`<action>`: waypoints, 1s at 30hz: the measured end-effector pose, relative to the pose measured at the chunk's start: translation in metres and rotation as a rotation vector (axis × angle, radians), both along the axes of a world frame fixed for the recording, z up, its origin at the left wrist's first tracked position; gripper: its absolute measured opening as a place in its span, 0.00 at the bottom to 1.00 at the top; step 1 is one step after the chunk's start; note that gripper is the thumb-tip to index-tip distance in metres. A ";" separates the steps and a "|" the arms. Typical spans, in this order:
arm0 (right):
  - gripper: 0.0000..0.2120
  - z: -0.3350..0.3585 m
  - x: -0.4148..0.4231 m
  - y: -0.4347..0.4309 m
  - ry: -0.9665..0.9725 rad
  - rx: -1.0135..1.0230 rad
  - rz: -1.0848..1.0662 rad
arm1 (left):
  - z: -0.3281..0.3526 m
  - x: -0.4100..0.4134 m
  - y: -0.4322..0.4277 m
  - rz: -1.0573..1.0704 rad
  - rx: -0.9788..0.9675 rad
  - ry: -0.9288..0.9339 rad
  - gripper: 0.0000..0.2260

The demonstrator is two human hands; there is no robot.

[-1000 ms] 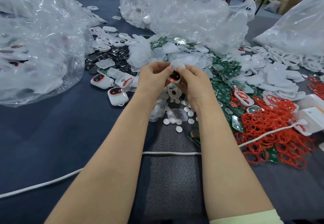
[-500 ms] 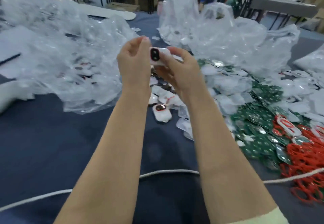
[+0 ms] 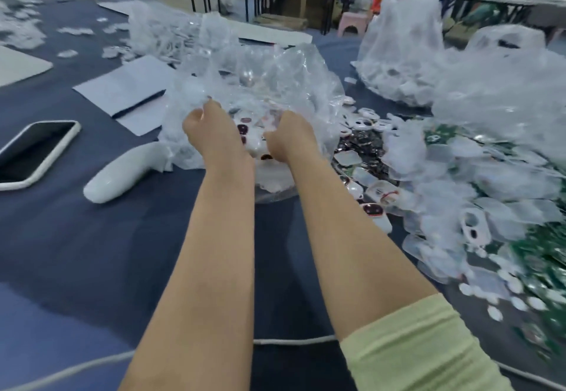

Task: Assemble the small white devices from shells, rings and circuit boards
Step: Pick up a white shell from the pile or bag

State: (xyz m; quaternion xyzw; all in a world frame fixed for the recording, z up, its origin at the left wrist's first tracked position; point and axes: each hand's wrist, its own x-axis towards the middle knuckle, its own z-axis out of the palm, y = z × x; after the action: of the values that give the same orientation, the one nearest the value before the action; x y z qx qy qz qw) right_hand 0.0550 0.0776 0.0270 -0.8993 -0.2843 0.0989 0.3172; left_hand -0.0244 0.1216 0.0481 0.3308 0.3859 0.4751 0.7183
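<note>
A crumpled clear plastic bag (image 3: pixel 260 78) lies open ahead of me, with several finished white devices (image 3: pixel 243 129) with dark red-ringed windows inside. My left hand (image 3: pixel 208 127) pinches the bag's near left edge with curled fingers. My right hand (image 3: pixel 291 135) is curled at the bag's mouth, fingers turned away, so what it holds is hidden. More finished devices (image 3: pixel 372 208) lie on the cloth to the right, beside clear white shells (image 3: pixel 490 182) and green circuit boards (image 3: pixel 441 133).
A phone (image 3: pixel 33 148) and a white handle-shaped tool (image 3: pixel 122 173) lie at the left. Paper sheets (image 3: pixel 128 84) sit behind them. Large bags of white parts (image 3: pixel 404 47) stand at the back right. Small white discs (image 3: pixel 496 311) and a white cord (image 3: pixel 294 341) lie near me.
Both hands went from holding a white device up in front of me to the bag on the left. My view swung left; the device is out of sight.
</note>
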 end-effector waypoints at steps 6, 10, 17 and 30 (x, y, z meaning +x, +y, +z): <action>0.08 0.017 0.020 -0.077 0.115 0.598 -0.137 | 0.019 0.032 -0.065 -0.214 0.152 -0.101 0.05; 0.13 0.025 0.033 -0.162 0.066 0.788 -0.329 | 0.020 0.058 -0.131 -0.448 0.170 -0.185 0.05; 0.08 0.000 0.041 -0.297 -0.055 0.302 -0.547 | -0.012 0.086 -0.236 -0.834 0.084 -0.120 0.07; 0.23 -0.034 0.040 -0.310 -0.108 0.366 -0.413 | -0.046 0.095 -0.238 -0.697 0.424 0.129 0.06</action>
State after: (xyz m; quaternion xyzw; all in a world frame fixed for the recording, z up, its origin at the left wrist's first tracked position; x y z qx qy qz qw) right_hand 0.0945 -0.2321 -0.0065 -0.8699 -0.1247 -0.0691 0.4721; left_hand 0.0709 -0.1161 0.0017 0.6114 0.1886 0.2507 0.7265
